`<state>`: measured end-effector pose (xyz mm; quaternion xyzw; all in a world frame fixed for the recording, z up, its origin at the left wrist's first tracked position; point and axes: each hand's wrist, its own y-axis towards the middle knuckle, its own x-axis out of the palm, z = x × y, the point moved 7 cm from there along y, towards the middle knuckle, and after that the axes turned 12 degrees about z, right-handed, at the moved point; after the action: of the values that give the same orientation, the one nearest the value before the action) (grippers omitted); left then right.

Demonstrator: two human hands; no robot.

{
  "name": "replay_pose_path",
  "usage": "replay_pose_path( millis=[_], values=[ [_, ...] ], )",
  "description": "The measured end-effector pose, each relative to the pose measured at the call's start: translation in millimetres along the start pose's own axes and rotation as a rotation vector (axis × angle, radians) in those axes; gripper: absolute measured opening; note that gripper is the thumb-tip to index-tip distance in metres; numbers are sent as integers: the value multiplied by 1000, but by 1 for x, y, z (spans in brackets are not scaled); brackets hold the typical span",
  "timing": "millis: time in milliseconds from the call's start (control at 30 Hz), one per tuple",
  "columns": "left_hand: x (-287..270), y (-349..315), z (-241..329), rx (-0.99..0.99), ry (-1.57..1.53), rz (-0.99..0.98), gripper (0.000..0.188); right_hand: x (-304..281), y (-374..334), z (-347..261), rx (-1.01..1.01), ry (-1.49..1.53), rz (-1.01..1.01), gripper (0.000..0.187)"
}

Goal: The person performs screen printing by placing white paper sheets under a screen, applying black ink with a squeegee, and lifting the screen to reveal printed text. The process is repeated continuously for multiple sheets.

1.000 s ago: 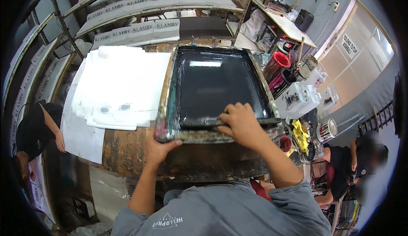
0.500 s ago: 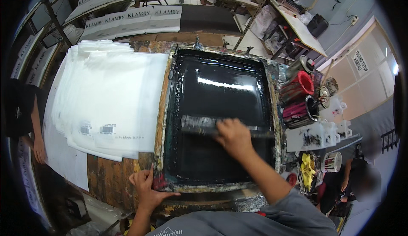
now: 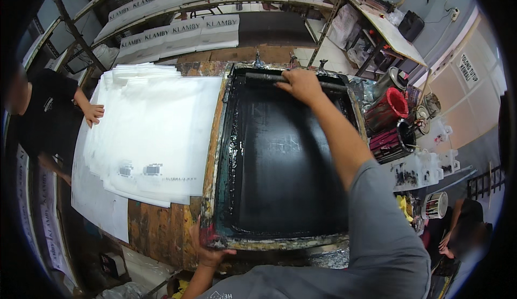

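Note:
A screen printing frame (image 3: 209, 213) lies on the wooden bench, its inside coated with wet black ink (image 3: 293, 159). At the far end of the screen, my right hand (image 3: 302, 86) is closed round a long dark squeegee (image 3: 263, 78) that lies crosswise there. My left hand (image 3: 207, 251) grips the near left corner of the frame, thumb along the front edge; its other fingers are partly hidden by the corner. Just left of the frame lies a spread stack of white printed sheets (image 3: 151, 121).
At the left, a co-worker's hand (image 3: 93, 113) rests at the sheets' edge. Ink cans, including a red one (image 3: 396, 102), and white plastic containers (image 3: 409, 169) line the right side. Racks with printed bags (image 3: 183, 32) stand behind. Another person (image 3: 463, 226) is at lower right.
My right hand has pushed the squeegee from mid-screen to the far end. My left hand has sunk lower at the frame corner. The co-worker's hand has moved up along the sheets. The view has shifted.

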<state>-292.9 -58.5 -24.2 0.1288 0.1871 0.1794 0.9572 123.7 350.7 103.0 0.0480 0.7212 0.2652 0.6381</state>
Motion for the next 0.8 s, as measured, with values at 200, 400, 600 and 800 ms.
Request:
replay_pose_path(
  millis=[200, 400, 600, 800],
  values=[
    [1, 12, 10, 133, 47, 59, 140, -57, -104, -86, -14, 42, 85, 43],
    [10, 25, 43, -14, -164, 36, 127, -171, -250, -199, 119, 98, -145, 41],
    [8, 72, 157, 26, -561, 143, 102, -296, -247, -231, 16, 103, 140, 37],
    [29, 180, 221, 445, -672, 341, 105, -384, -123, -207, -23, -98, 549, 33]
  ],
)
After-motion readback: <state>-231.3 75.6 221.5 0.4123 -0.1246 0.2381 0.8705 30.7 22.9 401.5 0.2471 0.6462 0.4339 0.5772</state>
